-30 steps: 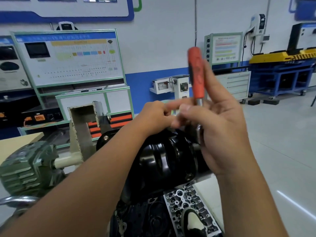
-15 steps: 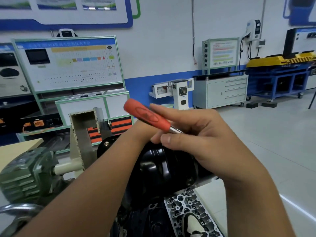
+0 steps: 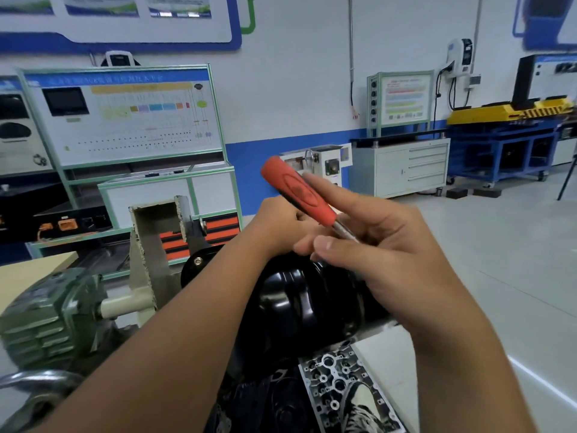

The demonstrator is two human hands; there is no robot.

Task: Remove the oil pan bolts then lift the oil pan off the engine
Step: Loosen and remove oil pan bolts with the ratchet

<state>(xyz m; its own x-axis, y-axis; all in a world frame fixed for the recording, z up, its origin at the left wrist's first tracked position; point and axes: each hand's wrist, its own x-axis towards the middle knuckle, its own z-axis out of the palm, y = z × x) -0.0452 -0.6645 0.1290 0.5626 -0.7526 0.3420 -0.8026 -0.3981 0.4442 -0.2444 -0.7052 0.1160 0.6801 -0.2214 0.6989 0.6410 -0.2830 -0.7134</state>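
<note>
The glossy black oil pan (image 3: 299,301) sits on top of the engine on its stand, centre of view. My right hand (image 3: 374,254) holds a tool with a red handle (image 3: 299,195) above the pan's far side; the handle slants up to the left and the metal shaft runs between my fingers. My left hand (image 3: 278,223) reaches over the pan with curled fingers at its far edge; what it grips is hidden behind the handle and my right fingers. The tool's tip and the bolts are hidden.
A green gearbox (image 3: 46,320) and the stand's beige bracket (image 3: 150,245) are on the left. The grey engine face (image 3: 343,389) shows below the pan. Training panels (image 3: 121,117), a white cabinet (image 3: 402,167) and a blue bench (image 3: 505,145) line the far wall; open floor lies right.
The red handle swung from upright down to the left, then rose slightly. Both hands stayed at the pan's far edge.
</note>
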